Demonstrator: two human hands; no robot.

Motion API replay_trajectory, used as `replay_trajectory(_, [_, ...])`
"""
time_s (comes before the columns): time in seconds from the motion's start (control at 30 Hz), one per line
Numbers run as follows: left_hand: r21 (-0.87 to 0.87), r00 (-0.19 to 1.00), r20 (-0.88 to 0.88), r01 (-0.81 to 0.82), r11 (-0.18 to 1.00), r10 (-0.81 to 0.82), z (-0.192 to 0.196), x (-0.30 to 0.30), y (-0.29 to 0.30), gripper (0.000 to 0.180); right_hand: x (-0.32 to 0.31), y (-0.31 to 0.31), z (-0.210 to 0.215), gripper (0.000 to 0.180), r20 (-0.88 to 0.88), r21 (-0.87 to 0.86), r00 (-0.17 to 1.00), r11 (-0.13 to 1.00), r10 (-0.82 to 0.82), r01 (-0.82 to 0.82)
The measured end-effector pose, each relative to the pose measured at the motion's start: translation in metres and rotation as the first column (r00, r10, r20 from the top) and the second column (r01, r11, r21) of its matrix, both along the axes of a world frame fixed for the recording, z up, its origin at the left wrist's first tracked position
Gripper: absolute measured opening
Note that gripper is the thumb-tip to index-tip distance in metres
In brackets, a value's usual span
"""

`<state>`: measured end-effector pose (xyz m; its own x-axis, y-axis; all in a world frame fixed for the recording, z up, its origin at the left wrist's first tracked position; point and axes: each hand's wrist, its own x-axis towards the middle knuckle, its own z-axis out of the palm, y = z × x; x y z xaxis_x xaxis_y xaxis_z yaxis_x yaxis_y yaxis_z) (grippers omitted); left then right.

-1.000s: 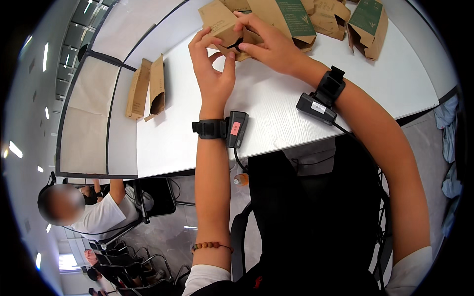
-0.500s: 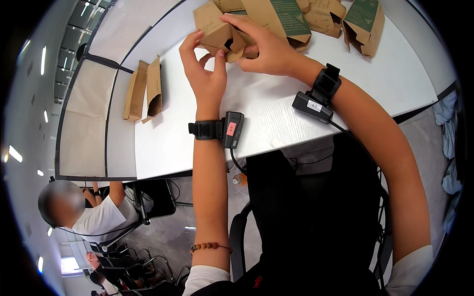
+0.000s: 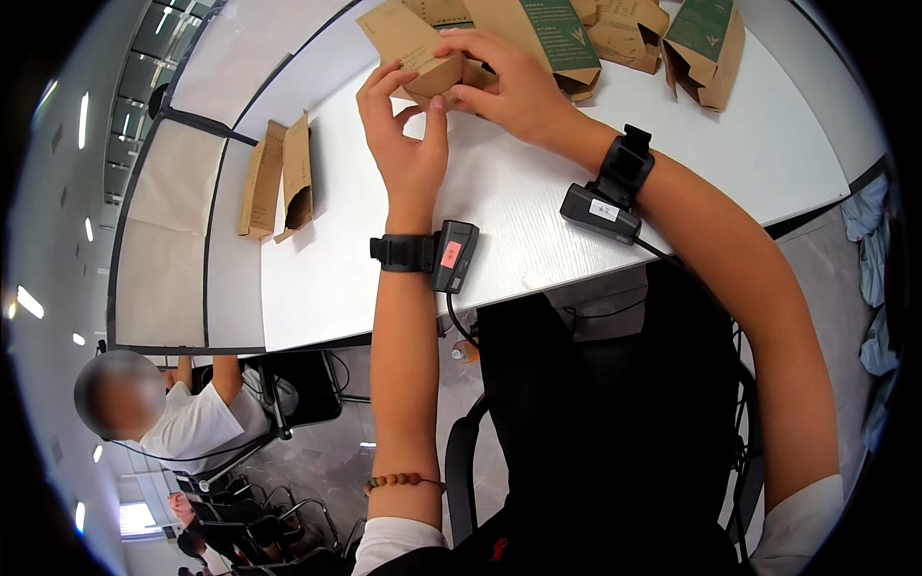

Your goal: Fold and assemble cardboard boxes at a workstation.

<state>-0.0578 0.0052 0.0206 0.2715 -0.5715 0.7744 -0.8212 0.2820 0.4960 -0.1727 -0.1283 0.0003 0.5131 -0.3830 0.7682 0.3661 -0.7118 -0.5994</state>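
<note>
A small brown cardboard box (image 3: 411, 43) sits at the far edge of the white table (image 3: 538, 202), gripped from both sides by a seated person. The left hand (image 3: 405, 134) pinches the box's near corner, thumb and forefinger closed on the cardboard while the other fingers curl loosely. The right hand (image 3: 511, 86) covers the box's right end, fingers folded over the top and thumb pressed beneath, so both hands are clasped on the same box.

Just behind it lies a larger kraft carton with a dark green panel (image 3: 543, 34), flat and tilted toward the right. Further right stands another brown carton with a green face (image 3: 709, 43), its open flap turned to the camera; between the two rests a plain brown box (image 3: 624, 34).

Well to the left, near the table's edge, two flattened brown paper cartons (image 3: 280, 178) lie side by side, one with its dark mouth open.

Each wrist carries a black strap with a small black device: the left unit (image 3: 453, 254) bears a red label, the right unit (image 3: 600, 206) a white one.
</note>
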Motion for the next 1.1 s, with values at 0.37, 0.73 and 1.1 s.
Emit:
replay_trajectory(0.37, [0.082, 0.980, -0.189, -0.043, 0.996, 0.058, -0.004, 0.004, -0.002, 0.043, -0.002, -0.002, -0.001, 0.083, -0.027, 0.579, 0.856, 0.706, 0.516, -0.408])
replay_trajectory(0.73, [0.027, 0.862, -0.489, 0.165, 0.986, -0.131, 0.002, 0.000, 0.005, 0.054, -0.011, 0.011, 0.008, 0.071, -0.044, 0.614, 0.875, 0.704, 0.482, -0.357])
replay_trajectory(1.1, [-0.081, 0.821, -0.549, 0.136, 0.987, -0.158, -0.007, -0.007, -0.006, 0.051, 0.005, 0.012, -0.002, 0.061, 0.043, 0.442, 0.891, 0.791, 0.452, -0.423])
